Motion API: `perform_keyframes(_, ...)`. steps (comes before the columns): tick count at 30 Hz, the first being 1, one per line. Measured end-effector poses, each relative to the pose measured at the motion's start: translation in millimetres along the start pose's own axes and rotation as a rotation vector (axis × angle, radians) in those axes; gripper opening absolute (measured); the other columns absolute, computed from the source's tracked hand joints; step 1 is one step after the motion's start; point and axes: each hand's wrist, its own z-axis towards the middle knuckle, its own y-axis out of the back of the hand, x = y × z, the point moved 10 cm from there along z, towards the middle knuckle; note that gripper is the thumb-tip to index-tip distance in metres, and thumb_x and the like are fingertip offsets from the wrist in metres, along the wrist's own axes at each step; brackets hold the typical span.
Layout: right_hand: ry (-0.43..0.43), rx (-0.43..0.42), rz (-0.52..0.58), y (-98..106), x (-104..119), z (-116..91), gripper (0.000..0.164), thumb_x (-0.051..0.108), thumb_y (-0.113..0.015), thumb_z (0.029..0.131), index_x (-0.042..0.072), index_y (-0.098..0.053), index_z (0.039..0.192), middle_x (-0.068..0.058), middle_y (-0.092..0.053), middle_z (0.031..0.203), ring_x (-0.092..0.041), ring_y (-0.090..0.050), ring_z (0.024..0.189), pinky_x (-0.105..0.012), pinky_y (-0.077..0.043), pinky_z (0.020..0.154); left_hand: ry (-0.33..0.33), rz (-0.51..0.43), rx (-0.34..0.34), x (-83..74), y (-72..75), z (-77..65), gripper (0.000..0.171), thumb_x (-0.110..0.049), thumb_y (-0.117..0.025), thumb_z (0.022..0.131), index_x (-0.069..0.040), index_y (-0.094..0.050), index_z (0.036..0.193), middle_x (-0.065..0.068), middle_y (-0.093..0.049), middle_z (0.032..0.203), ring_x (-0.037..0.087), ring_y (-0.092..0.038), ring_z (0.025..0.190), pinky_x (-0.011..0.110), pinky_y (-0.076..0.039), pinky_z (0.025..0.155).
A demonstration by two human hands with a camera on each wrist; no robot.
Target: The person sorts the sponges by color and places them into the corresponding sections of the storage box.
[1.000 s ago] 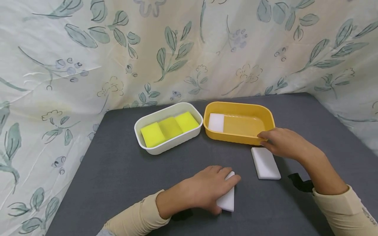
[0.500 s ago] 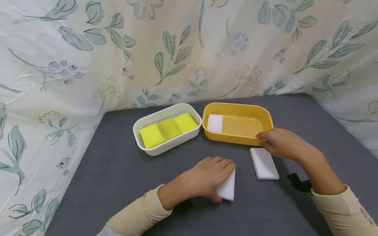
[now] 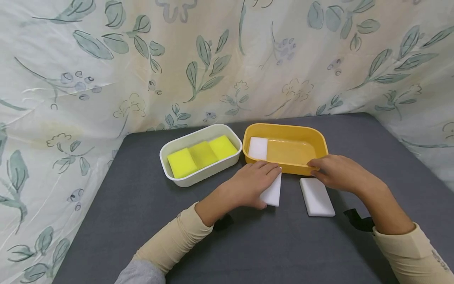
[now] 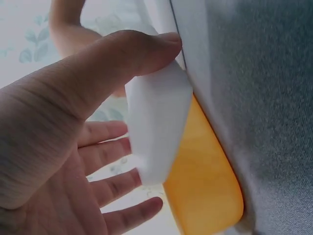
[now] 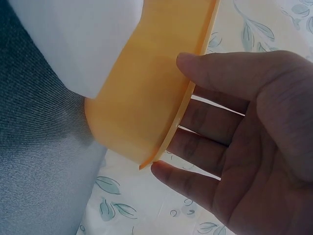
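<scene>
My left hand [image 3: 250, 184] holds a white sponge block [image 4: 159, 117] between thumb and fingertips, close in front of the yellow-orange tray [image 3: 292, 167]. In the left wrist view the thumb presses one end of the block and the fingers reach its other end. My right hand [image 3: 338, 171] pinches the tray's near right rim, thumb outside and fingers over the edge, as the right wrist view shows. Inside that tray, at its left end, lies another white block [image 3: 258, 148]. A third white block [image 3: 317, 197] rests flat on the table below my right hand.
Left of the yellow-orange tray stands a white tray [image 3: 193, 182] holding three yellow sponges [image 3: 203, 154]. The two trays nearly meet at their rims. Both sit on a dark grey table [image 3: 142, 221], with a leaf-patterned cloth [image 3: 227, 59] hanging behind.
My left hand has lifted the white sponge block and carried it forward to the front of the yellow-orange tray. My right hand has stayed at the tray's rim.
</scene>
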Motion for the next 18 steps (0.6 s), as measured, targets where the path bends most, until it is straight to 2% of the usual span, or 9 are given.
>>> perform_keyframes(5,0.007,-0.005,-0.007,-0.1,0.5,0.2,0.017,0.007,-0.074,0.09,0.004,-0.072,0.107,0.006,-0.065,0.084,-0.01,-0.053,0.067,-0.035,-0.049,0.062,-0.002,0.009,-0.008,5.5,3.9,7.9,0.099,-0.046,-0.08,0.08,-0.01,-0.029,0.157,0.006,-0.029,0.161,0.023,-0.03,0.143,0.033,-0.025,0.116)
perform_keyframes(11,0.015,-0.008,-0.011,0.0,0.7,-0.5,0.018,0.007,-0.073,0.09,0.004,-0.072,0.108,0.005,-0.067,0.087,-0.011,-0.054,0.069,-0.037,-0.051,0.065,-0.024,0.016,-0.011,11.9,7.7,12.7,0.098,-0.044,-0.08,0.083,-0.008,-0.028,0.158,0.007,-0.027,0.163,0.025,-0.026,0.147,0.03,-0.016,0.118)
perform_keyframes(18,0.02,-0.009,-0.01,0.1,1.3,-1.2,0.016,0.007,-0.073,0.091,0.005,-0.072,0.107,0.007,-0.064,0.083,-0.01,-0.052,0.067,-0.035,-0.049,0.063,-0.051,-0.015,-0.001,12.6,8.0,12.5,0.084,-0.04,-0.073,0.091,-0.01,-0.03,0.158,0.006,-0.023,0.165,0.026,-0.017,0.151,0.028,-0.011,0.118)
